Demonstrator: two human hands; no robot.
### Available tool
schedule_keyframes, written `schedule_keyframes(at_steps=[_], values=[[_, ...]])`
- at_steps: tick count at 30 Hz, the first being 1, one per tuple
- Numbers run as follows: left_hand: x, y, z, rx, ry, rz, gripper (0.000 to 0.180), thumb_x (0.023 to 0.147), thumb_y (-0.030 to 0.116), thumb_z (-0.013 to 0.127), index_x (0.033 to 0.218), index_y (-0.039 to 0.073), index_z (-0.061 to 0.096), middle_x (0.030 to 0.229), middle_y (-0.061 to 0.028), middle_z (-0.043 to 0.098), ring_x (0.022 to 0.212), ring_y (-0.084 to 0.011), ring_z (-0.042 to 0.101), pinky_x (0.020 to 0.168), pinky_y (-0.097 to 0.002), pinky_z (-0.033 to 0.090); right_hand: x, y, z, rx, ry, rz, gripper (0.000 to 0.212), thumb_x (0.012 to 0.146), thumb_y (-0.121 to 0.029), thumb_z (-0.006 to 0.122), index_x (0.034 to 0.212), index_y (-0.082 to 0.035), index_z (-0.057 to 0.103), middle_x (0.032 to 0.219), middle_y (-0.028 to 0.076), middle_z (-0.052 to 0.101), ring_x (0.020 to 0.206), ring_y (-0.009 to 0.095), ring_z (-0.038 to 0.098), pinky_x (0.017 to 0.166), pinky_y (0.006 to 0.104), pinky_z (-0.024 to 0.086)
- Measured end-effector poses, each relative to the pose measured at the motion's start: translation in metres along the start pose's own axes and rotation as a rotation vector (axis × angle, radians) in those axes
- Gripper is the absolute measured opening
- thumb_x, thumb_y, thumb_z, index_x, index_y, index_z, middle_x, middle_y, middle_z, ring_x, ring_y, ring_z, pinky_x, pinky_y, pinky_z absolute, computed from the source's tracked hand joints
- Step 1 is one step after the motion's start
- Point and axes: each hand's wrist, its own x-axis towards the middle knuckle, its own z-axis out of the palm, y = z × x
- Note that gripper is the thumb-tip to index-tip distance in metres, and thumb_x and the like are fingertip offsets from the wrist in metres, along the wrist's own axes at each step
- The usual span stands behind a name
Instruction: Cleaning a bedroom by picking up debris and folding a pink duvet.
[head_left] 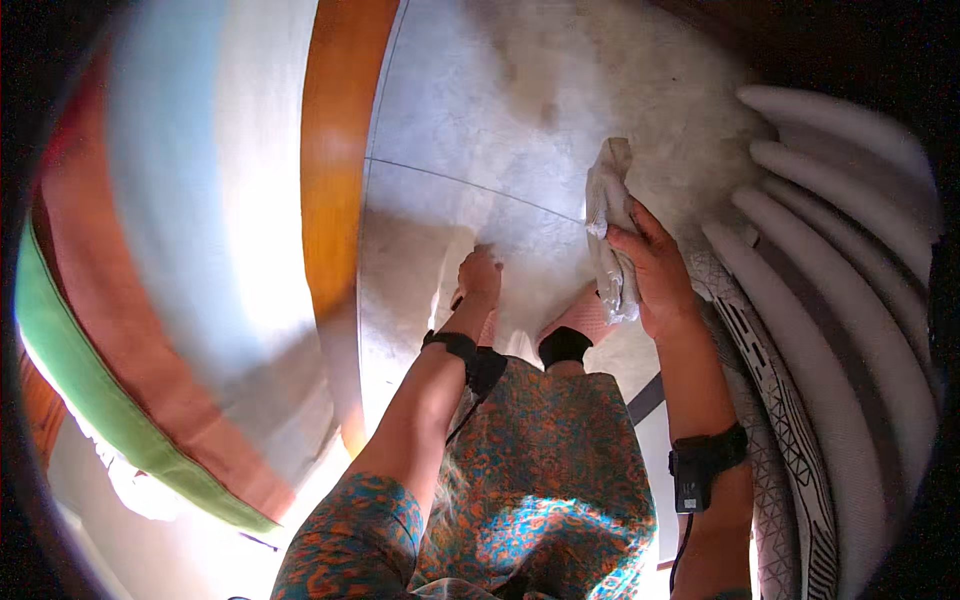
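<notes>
My right hand [655, 268] is raised over the floor, thumb and fingers closed around a crumpled, folded whitish cloth [612, 240]. The cloth hangs in a narrow bundle, with its lower end beside my wrist. To its left, my left hand [480, 274] is curled into a fist above the floor. Whether anything is inside those fingers is hidden. Dark straps circle both my forearms, and a small black box [692, 482] sits on the right one.
Beneath me is a grey floor [470, 215] with thin seam lines. A broad striped fabric surface [160, 200] curves along the left. At right stand several pale, rounded, bar-like shapes [830, 260] beside a black-and-white patterned cloth [780, 400]. My pinkish footwear [590, 315] shows below my hands.
</notes>
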Motion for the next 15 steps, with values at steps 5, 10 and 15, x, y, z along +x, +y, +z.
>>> schedule_keyframes(at_steps=[5, 10, 15], values=[[0.014, 0.01, -0.016, 0.041, -0.008, 0.06, 0.032, 0.074, 0.018, 0.059, 0.101, 0.002, 0.053, 0.085, -0.0207, 0.061, 0.081, -0.0376, 0.059, 0.072, -0.0456, 0.047, -0.012, -0.008, -0.012, 0.017, -0.022, -0.056, 0.051, 0.074, -0.013, 0.056, 0.123, -0.003, 0.047, 0.105, 0.006, 0.056, 0.091, 0.015, 0.053, 0.082, 0.0261, 0.04], [-0.013, 0.033, -0.081, -0.124, 0.19, 0.182, 0.017, 0.074, 0.013, 0.057, 0.087, 0.004, 0.053, 0.077, -0.0214, 0.06, 0.074, -0.0397, 0.058, 0.067, -0.0451, 0.047, -0.065, -0.045, 0.012, 0.032, 0.14, -0.011, 0.052, 0.075, -0.013, 0.055, 0.125, -0.003, 0.045, 0.111, 0.01, 0.055, 0.099, 0.019, 0.051, 0.087, 0.0285, 0.039], [-0.072, 0.066, -0.18, -0.416, 0.028, 0.065, 0.014, 0.074, 0.013, 0.056, 0.086, 0.007, 0.051, 0.074, -0.0164, 0.062, 0.073, -0.0342, 0.061, 0.067, -0.0416, 0.048, -0.134, -0.073, 0.05, 0.009, 0.113, -0.037, 0.054, 0.075, -0.011, 0.053, 0.127, -0.002, 0.042, 0.116, 0.009, 0.052, 0.102, 0.018, 0.05, 0.089, 0.0286, 0.038]])
